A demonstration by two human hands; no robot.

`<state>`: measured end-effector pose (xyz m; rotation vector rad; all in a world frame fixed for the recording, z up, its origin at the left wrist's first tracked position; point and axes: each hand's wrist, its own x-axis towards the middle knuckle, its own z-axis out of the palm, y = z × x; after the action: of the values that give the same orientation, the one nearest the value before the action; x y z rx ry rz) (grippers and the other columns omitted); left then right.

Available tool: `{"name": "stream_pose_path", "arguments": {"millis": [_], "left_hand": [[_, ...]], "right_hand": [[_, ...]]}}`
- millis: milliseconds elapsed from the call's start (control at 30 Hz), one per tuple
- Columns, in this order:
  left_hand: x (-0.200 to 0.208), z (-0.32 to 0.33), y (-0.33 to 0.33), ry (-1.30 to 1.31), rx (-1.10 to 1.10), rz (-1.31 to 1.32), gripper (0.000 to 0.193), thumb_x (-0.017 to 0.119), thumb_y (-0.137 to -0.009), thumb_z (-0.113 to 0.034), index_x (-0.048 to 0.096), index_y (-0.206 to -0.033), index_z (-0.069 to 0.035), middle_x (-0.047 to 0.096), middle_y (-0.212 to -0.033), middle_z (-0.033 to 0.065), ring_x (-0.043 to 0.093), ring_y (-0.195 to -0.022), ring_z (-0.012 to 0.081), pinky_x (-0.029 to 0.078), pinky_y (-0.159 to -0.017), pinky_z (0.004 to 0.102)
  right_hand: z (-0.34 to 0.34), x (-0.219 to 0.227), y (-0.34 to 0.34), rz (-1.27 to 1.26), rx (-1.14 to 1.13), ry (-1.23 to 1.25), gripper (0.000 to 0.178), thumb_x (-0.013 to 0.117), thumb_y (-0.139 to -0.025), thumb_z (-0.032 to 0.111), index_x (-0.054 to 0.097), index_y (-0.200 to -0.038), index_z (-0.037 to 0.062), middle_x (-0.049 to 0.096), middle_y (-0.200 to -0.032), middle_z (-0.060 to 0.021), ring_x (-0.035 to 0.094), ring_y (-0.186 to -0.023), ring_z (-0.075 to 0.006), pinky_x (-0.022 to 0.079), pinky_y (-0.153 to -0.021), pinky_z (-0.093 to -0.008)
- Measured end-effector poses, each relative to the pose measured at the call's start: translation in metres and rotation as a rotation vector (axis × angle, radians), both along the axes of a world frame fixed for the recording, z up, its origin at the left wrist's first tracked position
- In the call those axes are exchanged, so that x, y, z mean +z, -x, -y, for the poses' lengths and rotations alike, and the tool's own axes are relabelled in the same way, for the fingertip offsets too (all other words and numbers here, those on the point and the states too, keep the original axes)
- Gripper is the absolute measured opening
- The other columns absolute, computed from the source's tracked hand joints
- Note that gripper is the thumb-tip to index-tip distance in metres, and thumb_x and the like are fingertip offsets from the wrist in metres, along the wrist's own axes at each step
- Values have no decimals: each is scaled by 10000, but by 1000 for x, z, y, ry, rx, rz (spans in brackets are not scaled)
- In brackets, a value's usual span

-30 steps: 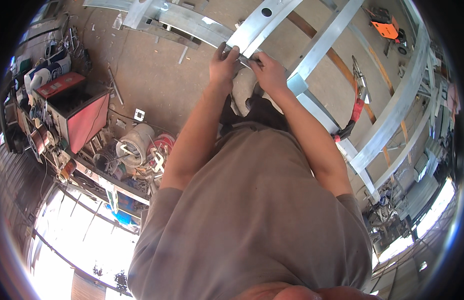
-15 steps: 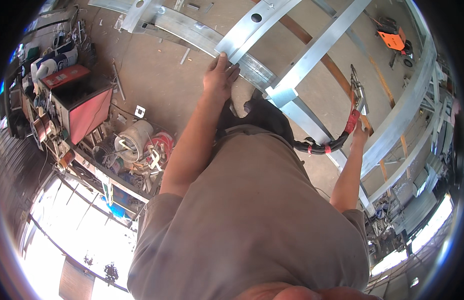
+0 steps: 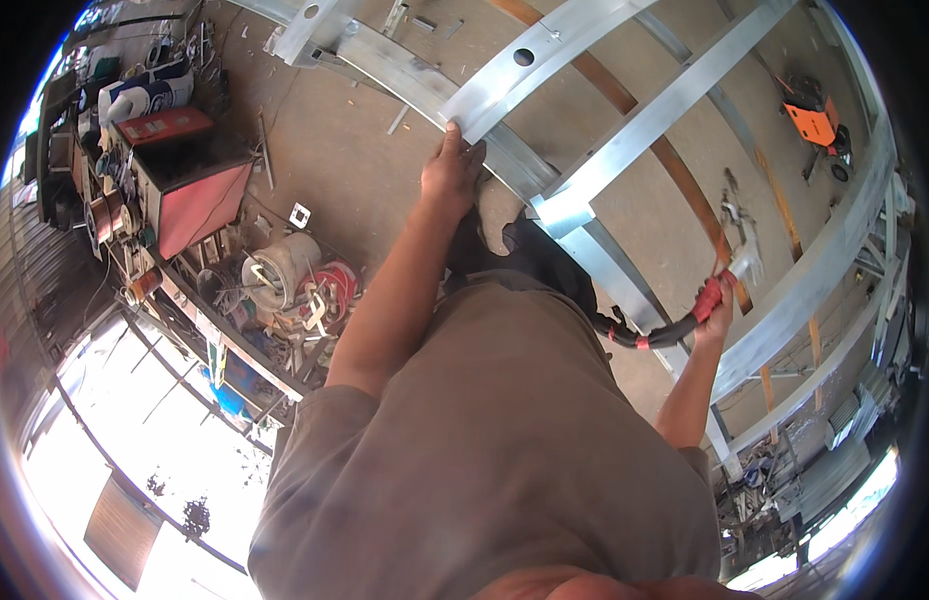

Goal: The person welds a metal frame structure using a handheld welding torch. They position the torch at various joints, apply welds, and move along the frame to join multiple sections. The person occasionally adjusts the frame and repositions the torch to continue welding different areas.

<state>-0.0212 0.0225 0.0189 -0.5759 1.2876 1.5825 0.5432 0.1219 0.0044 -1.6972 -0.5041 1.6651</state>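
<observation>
Clutching a red-handled welding tool (image 3: 706, 301) in the right grip (image 3: 719, 308); touching the metal beam (image 3: 495, 88) just beyond the left grip (image 3: 451, 180), too hidden to tell whether clasped.

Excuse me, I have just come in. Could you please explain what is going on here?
A person in a brown T-shirt stands at an open frame of silver metal beams. The bare right hand grips a tool with a red handle and a pale metal head, which looks blurred; a black cable with red bands runs from it. The bare left hand has a fingertip at the near end of a wide silver beam with a dark round hole. An orange-and-black wheeled machine stands on the floor.
</observation>
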Motion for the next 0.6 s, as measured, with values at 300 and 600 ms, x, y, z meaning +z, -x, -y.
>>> {"name": "stream_pose_path", "arguments": {"millis": [300,600], "left_hand": [[-10,5,2,77,-235,-284,569,658,-1034,-338,541,-1425,58,690,-1175,130,695,-1054,214,552,-894,328],[-16,-4,-5,110,-140,-340,507,607,-1054,-336,605,-1324,94,687,-1079,112,663,-930,170,558,-837,328]], "right_hand": [[10,195,115,132,524,-479,667,756,-872,374,498,-1367,11,619,-1102,-78,624,-989,-213,498,-931,-363],[13,210,311,53,918,-232,777,856,-789,332,526,-1413,9,640,-1188,-92,653,-1019,-189,527,-915,-346]]}}
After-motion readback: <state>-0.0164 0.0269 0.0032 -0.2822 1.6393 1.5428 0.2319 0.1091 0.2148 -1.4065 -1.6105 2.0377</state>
